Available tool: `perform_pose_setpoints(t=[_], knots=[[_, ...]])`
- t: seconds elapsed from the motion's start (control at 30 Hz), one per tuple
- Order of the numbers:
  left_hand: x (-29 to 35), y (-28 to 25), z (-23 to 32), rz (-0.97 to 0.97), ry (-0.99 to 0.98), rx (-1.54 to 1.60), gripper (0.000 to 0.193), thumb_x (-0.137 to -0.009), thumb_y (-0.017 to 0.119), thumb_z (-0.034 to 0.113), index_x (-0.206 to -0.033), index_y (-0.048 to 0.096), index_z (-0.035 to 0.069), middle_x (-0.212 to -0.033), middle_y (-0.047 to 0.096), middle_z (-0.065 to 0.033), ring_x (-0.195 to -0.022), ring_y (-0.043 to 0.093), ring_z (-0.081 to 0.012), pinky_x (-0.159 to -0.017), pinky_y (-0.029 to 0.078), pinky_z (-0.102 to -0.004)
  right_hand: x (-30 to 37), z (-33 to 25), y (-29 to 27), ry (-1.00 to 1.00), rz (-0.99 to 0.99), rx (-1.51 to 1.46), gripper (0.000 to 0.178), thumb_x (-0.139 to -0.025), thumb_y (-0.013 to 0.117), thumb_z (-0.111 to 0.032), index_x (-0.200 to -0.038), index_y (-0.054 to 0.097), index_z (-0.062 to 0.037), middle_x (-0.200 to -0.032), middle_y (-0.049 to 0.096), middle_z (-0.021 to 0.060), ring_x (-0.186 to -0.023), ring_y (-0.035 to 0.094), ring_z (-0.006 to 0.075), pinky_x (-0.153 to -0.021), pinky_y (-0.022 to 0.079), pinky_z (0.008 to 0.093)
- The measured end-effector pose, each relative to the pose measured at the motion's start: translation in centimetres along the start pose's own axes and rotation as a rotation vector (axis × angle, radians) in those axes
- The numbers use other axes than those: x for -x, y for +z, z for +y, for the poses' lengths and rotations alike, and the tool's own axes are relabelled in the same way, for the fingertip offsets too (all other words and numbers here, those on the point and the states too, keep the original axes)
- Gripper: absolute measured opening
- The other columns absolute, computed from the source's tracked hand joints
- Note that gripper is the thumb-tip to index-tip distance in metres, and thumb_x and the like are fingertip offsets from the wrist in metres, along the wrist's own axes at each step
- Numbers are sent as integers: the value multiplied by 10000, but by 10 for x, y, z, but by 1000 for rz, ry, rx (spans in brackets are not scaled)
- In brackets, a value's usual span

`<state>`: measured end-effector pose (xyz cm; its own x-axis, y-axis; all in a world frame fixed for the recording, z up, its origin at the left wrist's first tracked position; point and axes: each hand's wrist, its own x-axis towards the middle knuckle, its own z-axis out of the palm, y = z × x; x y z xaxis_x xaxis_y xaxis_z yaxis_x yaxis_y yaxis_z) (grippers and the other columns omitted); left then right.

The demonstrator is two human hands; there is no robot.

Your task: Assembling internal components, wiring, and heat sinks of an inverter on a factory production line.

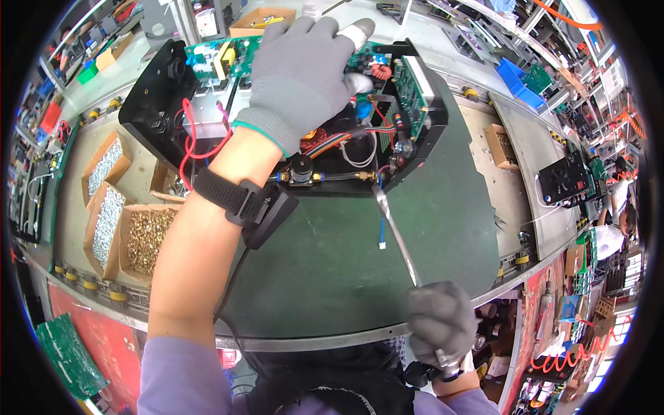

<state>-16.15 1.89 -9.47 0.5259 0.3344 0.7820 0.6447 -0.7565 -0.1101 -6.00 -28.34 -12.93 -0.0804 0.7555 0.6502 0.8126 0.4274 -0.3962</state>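
Note:
My left hand (301, 72), in a grey glove, lies palm down across the open black metal housing (149, 104), fingers spread over its far side. Beneath it are green circuit boards (413, 97), a rainbow ribbon cable (332, 144) and red wires, partly hidden. My right hand (441, 319), in a dark grey glove, is closed round a long metal wrench (399, 235). The wrench's flared head is at a brass fitting (364, 176) on the housing's near edge; whether it grips the fitting I cannot tell. A thin blue wire with a white plug (382, 244) hangs beside the wrench.
The housing rests on a dark green board (325, 277) on the bench. At left stand cardboard boxes of silver screws (105, 166) and brass-coloured screws (151, 235). Another small box (501, 146) and a black unit (564, 181) are at right. Metal rollers (90, 283) line the bench edge.

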Motion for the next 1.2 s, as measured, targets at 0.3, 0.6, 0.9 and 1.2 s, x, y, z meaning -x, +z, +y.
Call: perform_pose_setpoints(t=[0.3, 0.6, 0.9, 1.2], knots=[[2, -9, 2, 89, 28, 116, 661, -690, 804, 326, -1312, 591, 259, -1161, 618, -60, -1098, 572, -268, -938, 415, -429, 27, -3, 41, -20, -340, 309, 221, -748, 678, -197, -953, 627, -135, -1011, 624, 4, -728, 563, 165, -612, 422, 298], [16, -12, 23, 251, -59, 107, 232, -759, 759, 289, -936, 722, 144, -928, 610, -38, -924, 572, -277, -777, 444, -426, 32, 14, 60, 160, -337, 267, 227, -765, 671, -213, -978, 639, -145, -1073, 596, -20, -768, 541, 186, -643, 446, 335], [-27, -21, -19, -242, -184, 524, 190, -953, 560, 161, -930, 687, 21, -815, 614, -42, -730, 598, -168, -671, 477, -322, 35, 13, 55, 157, -358, 235, 252, -765, 653, -195, -1012, 620, -162, -1118, 565, -16, -814, 522, 188, -696, 448, 337], [-7, -35, -10, -51, 66, 201, 378, -811, 643, 88, -1189, 630, 100, -1084, 608, -158, -1015, 592, -332, -861, 480, -395, 32, 12, 54, 156, -324, 235, 223, -760, 660, -189, -978, 616, -164, -1083, 572, -22, -820, 534, 178, -703, 448, 332]])
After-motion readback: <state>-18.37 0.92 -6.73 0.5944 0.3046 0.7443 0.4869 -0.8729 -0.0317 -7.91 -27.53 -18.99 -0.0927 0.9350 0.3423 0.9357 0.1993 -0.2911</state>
